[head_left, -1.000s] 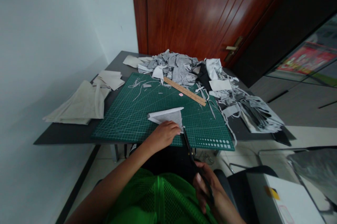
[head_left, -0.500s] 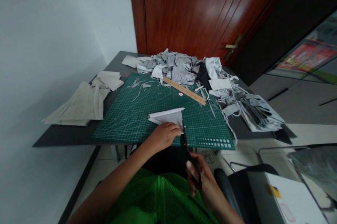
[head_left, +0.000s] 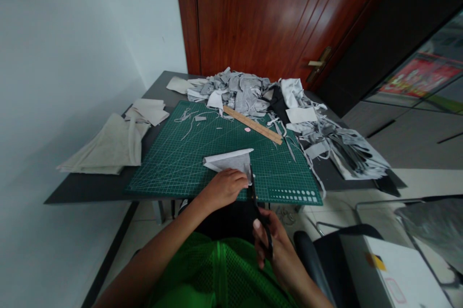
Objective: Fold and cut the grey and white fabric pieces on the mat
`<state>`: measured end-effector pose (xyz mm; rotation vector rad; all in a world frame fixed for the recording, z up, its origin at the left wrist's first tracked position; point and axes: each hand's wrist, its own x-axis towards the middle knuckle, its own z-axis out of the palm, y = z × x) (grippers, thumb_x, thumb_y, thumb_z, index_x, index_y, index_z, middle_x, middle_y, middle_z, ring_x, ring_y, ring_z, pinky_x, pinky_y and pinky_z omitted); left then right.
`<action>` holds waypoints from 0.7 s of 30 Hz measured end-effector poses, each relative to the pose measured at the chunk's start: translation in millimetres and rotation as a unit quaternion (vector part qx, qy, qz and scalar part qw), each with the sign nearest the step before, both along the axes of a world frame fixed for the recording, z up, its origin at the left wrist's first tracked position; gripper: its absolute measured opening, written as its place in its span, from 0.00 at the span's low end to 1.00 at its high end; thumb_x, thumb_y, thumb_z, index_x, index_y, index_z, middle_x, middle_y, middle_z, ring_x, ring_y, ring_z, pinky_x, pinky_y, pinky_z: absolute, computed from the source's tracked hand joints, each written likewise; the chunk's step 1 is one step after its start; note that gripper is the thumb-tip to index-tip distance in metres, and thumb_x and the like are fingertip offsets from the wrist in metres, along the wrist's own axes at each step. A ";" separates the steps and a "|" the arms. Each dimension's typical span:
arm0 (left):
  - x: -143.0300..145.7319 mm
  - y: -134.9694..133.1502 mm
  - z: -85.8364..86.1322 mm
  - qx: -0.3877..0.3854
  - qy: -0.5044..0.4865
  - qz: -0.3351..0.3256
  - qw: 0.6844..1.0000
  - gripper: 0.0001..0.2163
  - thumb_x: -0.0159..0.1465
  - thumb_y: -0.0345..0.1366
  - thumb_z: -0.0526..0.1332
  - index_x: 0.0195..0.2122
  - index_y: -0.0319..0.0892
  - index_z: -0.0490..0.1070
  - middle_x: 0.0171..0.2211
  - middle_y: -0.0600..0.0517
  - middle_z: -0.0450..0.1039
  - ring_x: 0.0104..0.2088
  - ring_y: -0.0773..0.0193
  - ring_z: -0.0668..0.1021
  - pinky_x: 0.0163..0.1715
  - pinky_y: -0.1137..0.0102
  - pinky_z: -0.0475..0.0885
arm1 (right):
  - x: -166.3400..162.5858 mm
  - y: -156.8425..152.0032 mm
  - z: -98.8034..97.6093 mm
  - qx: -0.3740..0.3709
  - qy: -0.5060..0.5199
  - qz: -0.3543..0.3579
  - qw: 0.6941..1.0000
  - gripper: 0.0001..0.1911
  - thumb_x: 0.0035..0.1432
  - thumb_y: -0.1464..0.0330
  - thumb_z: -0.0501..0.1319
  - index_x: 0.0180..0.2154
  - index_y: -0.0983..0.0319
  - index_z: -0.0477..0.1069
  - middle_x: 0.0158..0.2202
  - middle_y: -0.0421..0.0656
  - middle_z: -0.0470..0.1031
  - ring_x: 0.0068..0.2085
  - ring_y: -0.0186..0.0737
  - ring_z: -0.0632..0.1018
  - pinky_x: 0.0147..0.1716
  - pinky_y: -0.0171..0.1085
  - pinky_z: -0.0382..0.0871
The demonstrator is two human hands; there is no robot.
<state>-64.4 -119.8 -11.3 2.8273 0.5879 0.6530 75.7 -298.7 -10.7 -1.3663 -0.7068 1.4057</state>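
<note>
A grey piece of fabric [head_left: 237, 161] with a pale folded edge along its top lies on the green cutting mat [head_left: 173, 168], near the front edge. My left hand [head_left: 226, 186] pinches its lower right part, fingers curled over the cloth. Black-handled scissors [head_left: 254, 199] are in my right hand [head_left: 273, 238], thumb and fingers in and around the handles. Their blades point away from me and lie along the fabric's right edge, beside my left fingertips. Whether the blades are biting into the cloth I cannot tell.
A wooden ruler [head_left: 253, 124] lies across the mat's far side, with thread bits around it. Behind it sits a heap of grey scraps [head_left: 246, 91]. Stacked cloth [head_left: 358, 153] is at right, beige fabric [head_left: 115, 146] at left. A white box [head_left: 405, 269] rests on a chair.
My right hand and the scissor handles have shifted slightly left and up, and the handles look closer together. My left hand and the fabric have stayed in place.
</note>
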 end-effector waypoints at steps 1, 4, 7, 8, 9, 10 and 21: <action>0.1 -0.5 0.8 0.000 -0.001 -0.002 1.000 0.06 0.71 0.30 0.59 0.41 0.40 0.76 0.41 0.49 0.79 0.43 0.58 0.80 0.47 0.62 0.74 | 0.0 -0.7 0.3 0.000 -0.003 0.000 1.000 0.34 0.56 0.44 0.68 0.53 0.58 0.63 0.24 0.30 0.64 0.17 0.27 0.63 0.13 0.28 0.63; 0.2 -2.4 2.5 -0.001 -0.018 0.008 1.000 0.07 0.70 0.37 0.63 0.45 0.41 0.75 0.46 0.48 0.79 0.50 0.55 0.78 0.53 0.59 0.73 | 0.0 -2.9 2.2 -0.004 -0.011 -0.002 1.000 0.35 0.56 0.44 0.68 0.54 0.59 0.63 0.26 0.31 0.65 0.18 0.27 0.64 0.14 0.28 0.63; -0.2 -4.0 2.1 0.004 -0.036 0.068 0.997 0.17 0.66 0.39 0.67 0.54 0.41 0.72 0.55 0.45 0.75 0.60 0.50 0.73 0.60 0.54 0.69 | -0.7 -3.8 3.9 -0.011 -0.007 -0.006 1.000 0.36 0.55 0.44 0.68 0.54 0.59 0.63 0.26 0.30 0.64 0.18 0.28 0.64 0.14 0.28 0.64; -0.3 -4.5 1.8 0.004 -0.036 0.089 0.995 0.19 0.66 0.40 0.68 0.56 0.41 0.71 0.57 0.44 0.74 0.62 0.49 0.71 0.61 0.53 0.68 | -1.2 -3.9 4.1 -0.012 -0.005 -0.007 1.000 0.36 0.55 0.44 0.68 0.55 0.59 0.63 0.25 0.30 0.64 0.19 0.28 0.64 0.14 0.28 0.63; -0.4 -4.9 1.7 0.001 -0.033 0.104 0.994 0.21 0.65 0.40 0.68 0.57 0.40 0.70 0.58 0.43 0.73 0.63 0.48 0.70 0.62 0.52 0.67 | -1.7 -3.9 4.1 -0.012 -0.003 -0.007 1.000 0.36 0.55 0.44 0.68 0.55 0.59 0.62 0.25 0.30 0.63 0.19 0.28 0.64 0.14 0.28 0.63; -0.4 -5.4 1.9 -0.002 -0.027 0.113 0.993 0.21 0.65 0.41 0.68 0.57 0.41 0.71 0.59 0.43 0.72 0.63 0.47 0.70 0.62 0.51 0.67 | -2.2 -3.9 3.9 -0.012 -0.001 -0.008 1.000 0.36 0.55 0.44 0.68 0.55 0.59 0.62 0.25 0.30 0.63 0.19 0.27 0.64 0.14 0.28 0.63; 2.6 -3.9 1.6 0.000 0.014 0.114 0.993 0.16 0.66 0.47 0.66 0.49 0.41 0.74 0.53 0.43 0.75 0.58 0.47 0.74 0.60 0.52 0.69 | -2.0 -5.2 0.8 -0.014 0.011 -0.016 1.000 0.35 0.54 0.46 0.70 0.54 0.57 0.63 0.26 0.30 0.64 0.18 0.27 0.64 0.14 0.28 0.62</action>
